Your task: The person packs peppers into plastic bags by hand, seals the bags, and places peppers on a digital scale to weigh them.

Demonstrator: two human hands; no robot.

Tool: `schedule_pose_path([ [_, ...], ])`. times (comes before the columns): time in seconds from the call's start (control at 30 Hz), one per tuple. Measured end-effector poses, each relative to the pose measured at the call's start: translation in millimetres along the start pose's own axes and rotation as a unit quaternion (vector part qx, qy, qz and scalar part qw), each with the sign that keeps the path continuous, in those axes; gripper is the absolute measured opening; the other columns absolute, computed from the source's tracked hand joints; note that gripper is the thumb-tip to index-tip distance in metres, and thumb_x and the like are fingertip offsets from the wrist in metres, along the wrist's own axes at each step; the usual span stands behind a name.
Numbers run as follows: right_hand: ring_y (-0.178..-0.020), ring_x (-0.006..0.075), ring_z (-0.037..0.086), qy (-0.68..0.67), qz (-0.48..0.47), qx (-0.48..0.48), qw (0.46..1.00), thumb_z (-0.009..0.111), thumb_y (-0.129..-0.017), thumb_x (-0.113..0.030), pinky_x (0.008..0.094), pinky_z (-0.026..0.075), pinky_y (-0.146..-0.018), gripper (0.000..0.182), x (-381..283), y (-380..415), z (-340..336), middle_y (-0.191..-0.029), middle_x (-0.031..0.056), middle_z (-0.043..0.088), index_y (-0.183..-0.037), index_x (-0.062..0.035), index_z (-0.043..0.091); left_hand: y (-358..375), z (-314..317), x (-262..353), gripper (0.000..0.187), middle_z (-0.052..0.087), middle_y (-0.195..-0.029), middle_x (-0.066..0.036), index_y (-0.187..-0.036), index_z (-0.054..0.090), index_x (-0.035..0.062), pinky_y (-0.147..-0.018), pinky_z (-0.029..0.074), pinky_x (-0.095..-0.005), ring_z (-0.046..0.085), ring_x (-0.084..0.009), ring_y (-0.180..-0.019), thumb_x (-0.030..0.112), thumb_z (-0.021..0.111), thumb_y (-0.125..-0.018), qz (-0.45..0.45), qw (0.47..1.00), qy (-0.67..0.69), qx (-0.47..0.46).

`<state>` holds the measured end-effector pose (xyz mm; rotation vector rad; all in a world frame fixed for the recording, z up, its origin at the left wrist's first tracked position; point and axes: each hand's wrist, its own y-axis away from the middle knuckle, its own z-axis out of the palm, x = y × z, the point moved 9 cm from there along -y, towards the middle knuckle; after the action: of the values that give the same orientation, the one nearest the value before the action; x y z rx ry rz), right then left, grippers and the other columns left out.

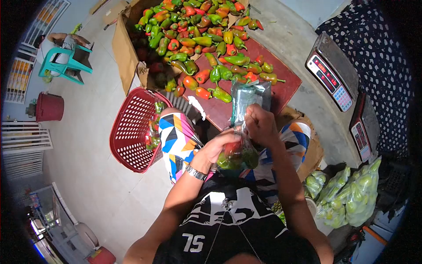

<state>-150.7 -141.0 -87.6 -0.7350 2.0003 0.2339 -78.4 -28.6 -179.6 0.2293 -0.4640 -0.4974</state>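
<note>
A clear plastic bag [233, 154] with red and green peppers in it hangs between my hands, above my lap. My left hand [220, 144], with a metal watch at the wrist, is closed round the bag's left side near its neck. Fingers pinched together, my right hand [260, 125] grips the top of the same bag. Just beyond them, a stack of empty plastic bags [250, 94] lies on the edge of the dark red board [283, 72]. Loose green, red and orange peppers [206, 42] are heaped across the board and into a cardboard box.
A red perforated basket [127, 127] with bagged peppers stands left of my knee. Two digital scales [329, 79] are at the right, with bags of green produce [347, 193] below them. Someone sits on a teal chair [66, 61] at the upper left.
</note>
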Motion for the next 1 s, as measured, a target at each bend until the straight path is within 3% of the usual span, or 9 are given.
schedule_pose_path([
  [0.07, -0.063, 0.0372, 0.067, -0.016, 0.016, 0.000, 1.000, 0.060, -0.095, -0.018, 0.0463, 0.052, -0.061, 0.016, 1.7, 1.4, 0.2, -0.066, 0.0176, 0.059, -0.096, -0.0021, 0.056, 7.9, -15.0, -17.6, 0.058, 0.065, -0.123, -0.012, -0.140, 0.051, -0.0001, -0.098, 0.055, -0.0385, 0.066, -0.0243, -0.113, 0.025, 0.070, -0.092, -0.014, 0.998, 0.057, -0.015],
  [0.17, -0.055, 0.0109, 0.050, -0.051, 0.007, -0.005, 0.999, 0.064, -0.092, -0.015, 0.0310, 0.040, -0.052, 0.014, -5.5, -0.9, -1.1, -0.063, 0.0034, 0.053, -0.095, -0.0028, 0.059, 12.4, -17.5, -30.4, 0.073, 0.064, -0.132, -0.016, -0.144, 0.048, -0.0007, -0.098, 0.057, -0.0438, 0.066, -0.0305, -0.117, 0.035, 0.076, -0.087, -0.012, 0.993, 0.109, -0.040],
  [0.37, -0.059, 0.0096, 0.051, -0.289, 0.239, 0.110, 0.921, 0.061, -0.099, -0.023, 0.0284, 0.040, -0.050, 0.016, 54.9, 1.4, -19.8, -0.076, 0.0001, 0.056, -0.098, -0.0066, 0.061, 31.5, -14.6, -7.8, 0.068, 0.063, -0.127, -0.014, -0.145, 0.047, 0.0022, -0.101, 0.055, -0.0450, 0.066, -0.0277, -0.115, 0.029, 0.075, -0.090, 0.029, 0.989, 0.136, -0.045],
  [0.57, -0.057, 0.0077, 0.048, -0.302, 0.293, 0.111, 0.900, 0.063, -0.099, -0.026, 0.0252, 0.036, -0.048, 0.020, 96.3, 40.8, -13.3, -0.073, -0.0020, 0.053, -0.097, -0.0056, 0.062, 68.9, -14.6, 38.8, 0.075, 0.060, -0.129, -0.014, -0.147, 0.044, 0.0047, -0.096, 0.058, -0.0522, 0.065, -0.0347, -0.115, 0.026, 0.080, -0.084, 0.108, 0.991, 0.046, -0.068],
  [0.7, -0.057, 0.0071, 0.046, -0.287, 0.361, 0.101, 0.882, 0.062, -0.100, -0.024, 0.0251, 0.036, -0.051, 0.016, 116.4, 67.1, -7.4, -0.070, -0.0041, 0.049, -0.094, -0.0092, 0.061, 103.8, -4.2, 104.3, 0.094, 0.040, -0.153, -0.033, -0.149, 0.041, 0.0001, -0.102, 0.054, -0.0586, 0.058, -0.0435, -0.128, 0.043, 0.082, -0.076, 0.229, 0.971, -0.027, -0.055],
  [0.77, -0.057, 0.0070, 0.046, -0.293, 0.363, 0.122, 0.876, 0.061, -0.100, -0.022, 0.0248, 0.036, -0.050, 0.014, 127.7, 77.3, -12.0, -0.070, -0.0040, 0.050, -0.094, -0.0098, 0.061, 141.2, -35.2, 135.3, 0.107, 0.044, -0.152, -0.028, -0.151, 0.040, 0.0015, -0.108, 0.047, -0.0618, 0.048, -0.0435, -0.137, 0.064, 0.079, -0.074, 0.327, 0.941, 0.075, -0.037],
  [0.8, -0.056, 0.0069, 0.046, -0.297, 0.363, 0.133, 0.873, 0.061, -0.100, -0.022, 0.0247, 0.036, -0.050, 0.013, 132.2, 80.8, -14.6, -0.070, -0.0039, 0.050, -0.094, -0.0101, 0.062, 168.5, -65.8, 152.8, 0.109, 0.045, -0.153, -0.023, -0.152, 0.040, 0.0044, -0.112, 0.041, -0.0626, 0.045, -0.0428, -0.140, 0.074, 0.072, -0.075, 0.385, 0.918, 0.034, 0.088],
  [0.83, -0.056, 0.0067, 0.046, -0.298, 0.361, 0.132, 0.874, 0.061, -0.100, -0.021, 0.0246, 0.036, -0.050, 0.013, 134.0, 82.2, -15.7, -0.070, -0.0042, 0.050, -0.093, -0.0104, 0.062, 185.6, -73.4, 170.7, 0.097, 0.047, -0.153, -0.018, -0.154, 0.041, 0.0100, -0.117, 0.036, -0.0588, 0.044, -0.0385, -0.142, 0.075, 0.061, -0.085, 0.440, 0.892, 0.077, 0.065],
  [1.0, -0.055, 0.0053, 0.046, -0.242, 0.385, 0.110, 0.884, 0.062, -0.100, -0.022, 0.0238, 0.035, -0.049, 0.013, 133.2, 79.1, -14.0, -0.069, -0.0057, 0.051, -0.094, -0.0114, 0.063, 262.1, -204.4, 215.7, 0.049, 0.062, -0.137, -0.011, -0.140, 0.057, 0.0109, -0.103, 0.052, -0.0544, 0.061, -0.0316, -0.124, 0.036, 0.062, -0.097, 0.428, 0.830, -0.056, 0.353],
])
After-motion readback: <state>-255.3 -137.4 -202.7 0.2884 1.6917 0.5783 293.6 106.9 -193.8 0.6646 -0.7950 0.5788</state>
